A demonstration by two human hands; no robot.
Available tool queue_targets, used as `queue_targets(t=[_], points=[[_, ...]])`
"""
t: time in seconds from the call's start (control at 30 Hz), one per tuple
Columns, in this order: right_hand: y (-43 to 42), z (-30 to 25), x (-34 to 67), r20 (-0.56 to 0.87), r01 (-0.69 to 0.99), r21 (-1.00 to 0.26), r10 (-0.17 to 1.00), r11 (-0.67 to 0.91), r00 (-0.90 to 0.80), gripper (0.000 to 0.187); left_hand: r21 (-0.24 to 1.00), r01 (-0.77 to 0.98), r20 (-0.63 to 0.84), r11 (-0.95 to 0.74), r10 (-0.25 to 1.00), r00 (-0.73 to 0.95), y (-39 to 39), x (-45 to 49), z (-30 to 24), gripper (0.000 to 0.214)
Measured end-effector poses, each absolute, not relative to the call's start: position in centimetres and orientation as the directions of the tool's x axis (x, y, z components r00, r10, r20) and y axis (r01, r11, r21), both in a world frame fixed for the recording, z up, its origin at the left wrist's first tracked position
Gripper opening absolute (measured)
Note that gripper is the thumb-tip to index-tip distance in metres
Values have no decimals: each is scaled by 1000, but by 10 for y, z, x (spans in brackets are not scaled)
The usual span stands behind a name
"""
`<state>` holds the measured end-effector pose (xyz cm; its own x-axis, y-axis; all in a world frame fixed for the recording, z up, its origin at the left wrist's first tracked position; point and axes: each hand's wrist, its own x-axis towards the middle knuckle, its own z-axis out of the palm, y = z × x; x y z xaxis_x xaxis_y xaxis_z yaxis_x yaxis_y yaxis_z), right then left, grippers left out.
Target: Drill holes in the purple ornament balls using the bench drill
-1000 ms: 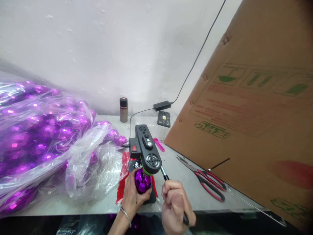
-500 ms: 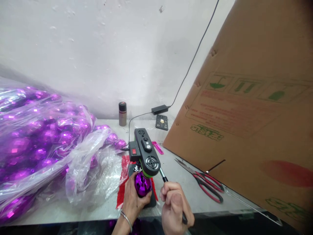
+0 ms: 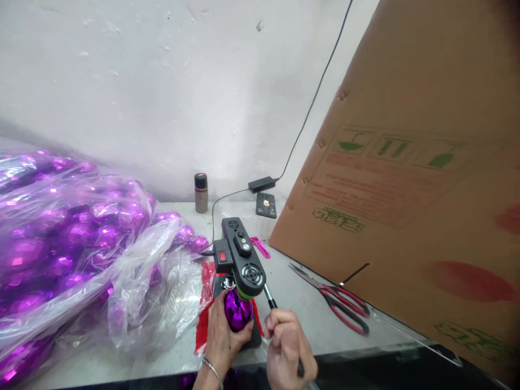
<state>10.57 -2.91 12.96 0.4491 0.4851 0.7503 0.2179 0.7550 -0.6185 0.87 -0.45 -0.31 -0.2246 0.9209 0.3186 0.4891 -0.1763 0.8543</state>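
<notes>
A shiny purple mirror-faceted ball (image 3: 238,310) sits under the front end of a small black machine (image 3: 244,257) with round vents and a red switch. My left hand (image 3: 224,330), with a bangle at its wrist, is wrapped round the ball from the left and below. In my closed right hand (image 3: 289,346) is a black-handled rod (image 3: 269,296) with a silver shaft. The shaft runs up to the machine's right side; where it ends is hidden behind the housing. A small silver metal fitting (image 3: 228,283) shows just above the ball.
Left lies a large clear plastic bag (image 3: 134,265) of purple balls. Red-handled scissors (image 3: 337,303) lie at right before a leaning cardboard box (image 3: 390,179). Further back are a dark-capped bottle (image 3: 201,194), a power adapter (image 3: 262,184), a black card-like object (image 3: 266,206) and a pink strip (image 3: 261,247).
The whole view has shifted slightly. Both hands keep their grips, the ball stays under the machine, and the rod shows no clear movement.
</notes>
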Motion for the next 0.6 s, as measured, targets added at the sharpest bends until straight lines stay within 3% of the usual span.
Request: queue_targets(t=[0.23,0.5,0.6], points=[[-28,120,105,769,251,-594,448,764,455,54,849,494,335,-189,915,-224,-6,10,-4,71],[-22,185,117,751,245,-647,549,722,367,47,893,425,248,-149,950,-189,-15,0,1,77],[-23,189,119,755,241,-644,549,727,359,47,869,453,310,-199,933,-183,-47,-6,-11,76]])
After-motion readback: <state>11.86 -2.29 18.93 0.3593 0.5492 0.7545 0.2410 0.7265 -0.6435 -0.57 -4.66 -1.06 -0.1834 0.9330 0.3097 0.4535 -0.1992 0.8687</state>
